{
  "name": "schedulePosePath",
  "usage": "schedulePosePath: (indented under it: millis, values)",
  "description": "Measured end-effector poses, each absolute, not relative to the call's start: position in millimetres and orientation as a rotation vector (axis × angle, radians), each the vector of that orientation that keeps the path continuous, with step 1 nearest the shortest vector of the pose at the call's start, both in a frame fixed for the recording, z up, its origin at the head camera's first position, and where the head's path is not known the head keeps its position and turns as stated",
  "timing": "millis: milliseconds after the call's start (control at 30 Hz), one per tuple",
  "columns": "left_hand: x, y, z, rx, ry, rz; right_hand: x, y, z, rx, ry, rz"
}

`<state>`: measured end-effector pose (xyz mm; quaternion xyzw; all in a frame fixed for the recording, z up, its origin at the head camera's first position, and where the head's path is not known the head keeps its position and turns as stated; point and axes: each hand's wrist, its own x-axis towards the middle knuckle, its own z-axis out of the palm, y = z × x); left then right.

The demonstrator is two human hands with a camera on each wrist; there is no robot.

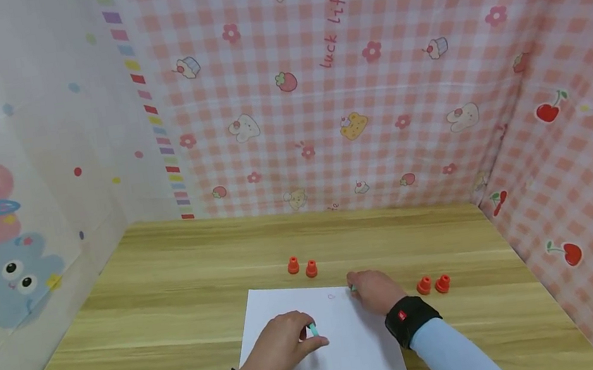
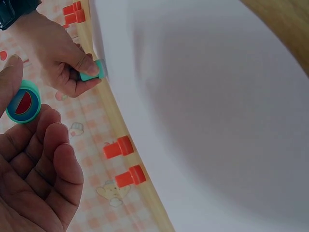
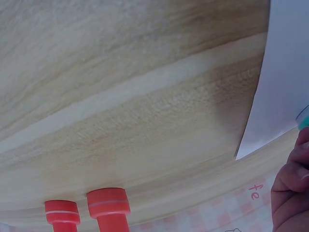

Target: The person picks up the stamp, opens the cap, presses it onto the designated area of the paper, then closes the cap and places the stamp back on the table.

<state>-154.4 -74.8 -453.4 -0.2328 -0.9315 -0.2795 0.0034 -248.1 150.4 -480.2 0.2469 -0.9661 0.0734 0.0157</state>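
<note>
A white sheet of paper [image 1: 356,355] lies on the wooden table, with a small pinkish outline mark near its far edge. My right hand [image 1: 376,291] grips a short green stamp [image 2: 91,71] against the far right part of the sheet; its underside is hidden. Above the middle of the paper, my left hand [image 1: 282,344] pinches a small green round piece [image 2: 24,102] between thumb and fingers. Its end shows a watermelon picture, and I cannot tell whether it is a stamp's cap. Red stamps stand behind the sheet [image 1: 311,269] and right of my right hand [image 1: 425,285].
Bare wooden table [image 1: 141,336] extends to both sides of the sheet. A pink checked cloth [image 1: 320,111] hangs behind it, and a cherry-print cloth [image 1: 582,136] hangs on the right. Printed white cloth [image 1: 65,136] covers the left side.
</note>
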Motion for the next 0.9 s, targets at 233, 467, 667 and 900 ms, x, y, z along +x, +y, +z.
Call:
schedulePosePath:
  millis: [233, 467, 667, 900]
  values:
    - [-154.5, -74.7, -453.8, -0.735, -2.920, -0.854, -249.2, 150.3, -479.7, 0.751, -3.034, 0.227]
    - [-154.4, -74.8, -451.9, -0.728, -2.936, -0.853, -248.5, 149.6, -479.7, 0.749, -3.041, 0.193]
    - [-154.3, -74.5, -451.1, -0.724, -2.948, -0.856, -249.9, 150.6, -481.1, 0.775, -3.006, 0.173]
    - [-152.9, -76.2, -451.0, -0.726, -2.933, -0.852, -250.7, 149.8, -480.6, 0.778, -2.998, 0.153]
